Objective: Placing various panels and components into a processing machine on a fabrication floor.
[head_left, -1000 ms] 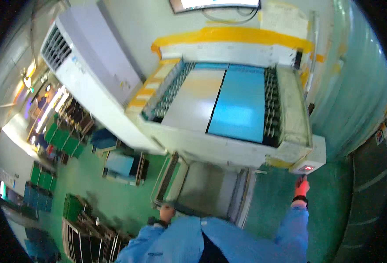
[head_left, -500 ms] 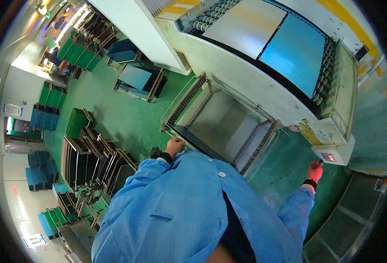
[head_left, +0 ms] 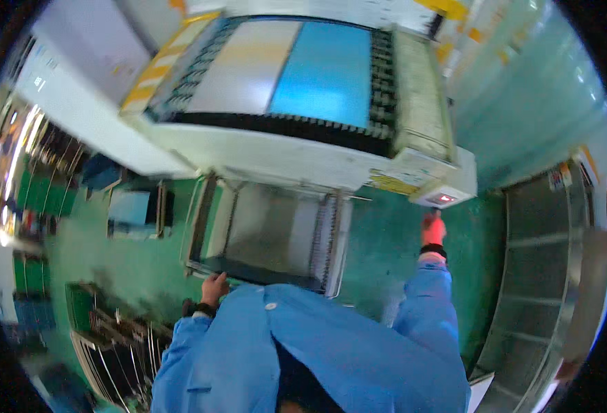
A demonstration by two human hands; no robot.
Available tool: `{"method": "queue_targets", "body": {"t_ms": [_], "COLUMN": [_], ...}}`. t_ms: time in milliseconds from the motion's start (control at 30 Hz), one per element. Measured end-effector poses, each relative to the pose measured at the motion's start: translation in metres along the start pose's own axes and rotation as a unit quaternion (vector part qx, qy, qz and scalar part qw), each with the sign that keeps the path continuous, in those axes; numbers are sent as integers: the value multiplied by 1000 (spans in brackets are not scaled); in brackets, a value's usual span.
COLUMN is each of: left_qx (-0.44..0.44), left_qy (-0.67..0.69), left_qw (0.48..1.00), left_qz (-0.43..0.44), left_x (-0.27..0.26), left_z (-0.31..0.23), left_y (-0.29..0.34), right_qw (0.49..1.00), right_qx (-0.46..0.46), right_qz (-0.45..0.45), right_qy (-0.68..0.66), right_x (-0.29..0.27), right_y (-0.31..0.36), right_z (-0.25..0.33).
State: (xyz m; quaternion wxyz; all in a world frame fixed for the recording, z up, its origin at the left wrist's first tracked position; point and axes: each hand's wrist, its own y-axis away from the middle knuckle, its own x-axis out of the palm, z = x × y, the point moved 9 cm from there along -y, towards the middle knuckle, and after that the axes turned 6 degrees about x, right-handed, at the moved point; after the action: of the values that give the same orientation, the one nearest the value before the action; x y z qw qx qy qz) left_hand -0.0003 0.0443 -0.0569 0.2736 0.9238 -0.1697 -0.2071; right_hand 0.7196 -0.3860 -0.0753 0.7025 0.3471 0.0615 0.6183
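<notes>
My right hand reaches forward to the underside of a white control box with a lit red display, at the machine's near right corner. Its fingers are drawn together at a small dark part below the box, too blurred to make out; red light falls on the hand. My left hand, fingers curled, is by the near left corner of a metal rack with toothed sides. What lies in that hand, if anything, is hidden. A dark panel edge runs along the rack's near side, beside my jacket.
Beyond the rack stands a roller conveyor machine carrying a pale panel and a blue panel. Left are a cart with a light blue panel and several slotted racks. A grey metal-framed structure stands right.
My view has turned to the right, so the machine and rack now look squarer to me and sit further left. My right hand stays at the control box, my left near the rack corner.
</notes>
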Motion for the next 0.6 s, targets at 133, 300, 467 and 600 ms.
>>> {"method": "queue_targets", "body": {"t_ms": [133, 300, 467, 600], "left_qx": [280, 23, 3, 120], "left_qy": [-132, -79, -44, -270], "left_qw": [946, 994, 996, 952], "left_qz": [98, 65, 83, 80], "left_x": [15, 23, 17, 0], "left_z": [-19, -27, -8, 3], "left_y": [-7, -1, -15, -39], "right_qw": [999, 999, 997, 995], "right_qx": [9, -6, 4, -14], "right_qz": [-9, -22, -48, -17], "right_qy": [-31, -39, -65, -98], "right_x": [10, 3, 18, 20], "right_y": [21, 25, 50, 37], "right_z": [18, 20, 24, 20]}}
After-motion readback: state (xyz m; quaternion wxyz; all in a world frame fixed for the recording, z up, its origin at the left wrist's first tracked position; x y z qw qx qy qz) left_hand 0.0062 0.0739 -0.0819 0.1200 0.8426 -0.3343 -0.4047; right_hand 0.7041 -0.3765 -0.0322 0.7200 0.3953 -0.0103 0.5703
